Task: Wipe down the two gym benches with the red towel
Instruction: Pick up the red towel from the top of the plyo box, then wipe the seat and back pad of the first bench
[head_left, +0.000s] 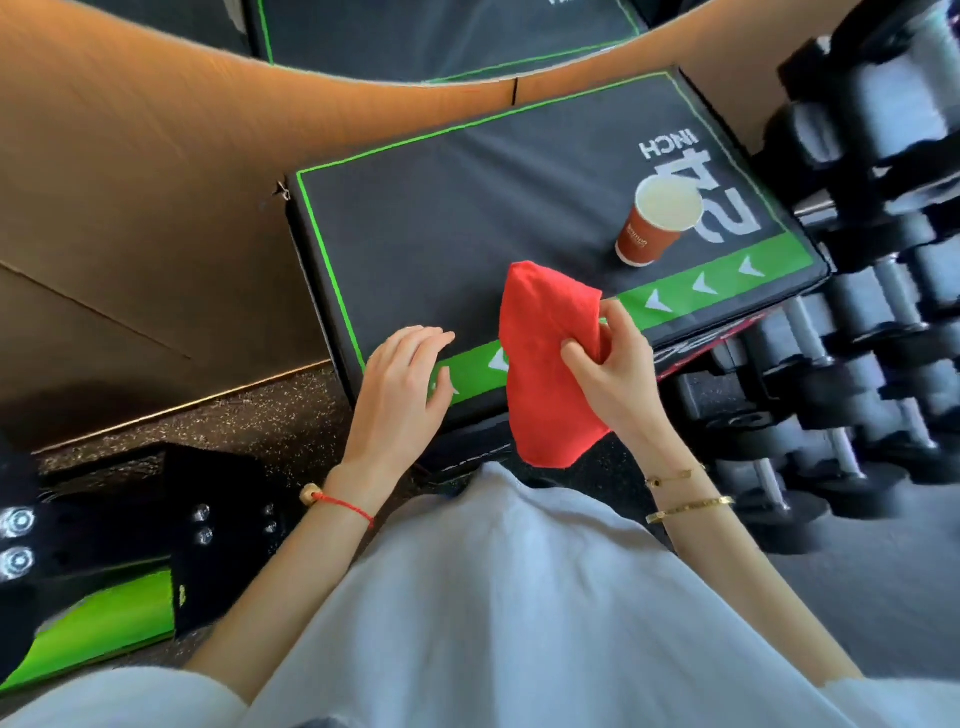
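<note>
My right hand pinches the red towel, which hangs folded over the near edge of a black padded box with green trim and "24 INCH" printed on it. My left hand hovers just left of the towel with relaxed fingers, over the box's green front stripe. A green and black bench part with bolts lies at the lower left.
A red paper cup stands on the box at the right. A rack of black dumbbells fills the right side. An orange-brown wall is on the left. A second black padded box sits behind.
</note>
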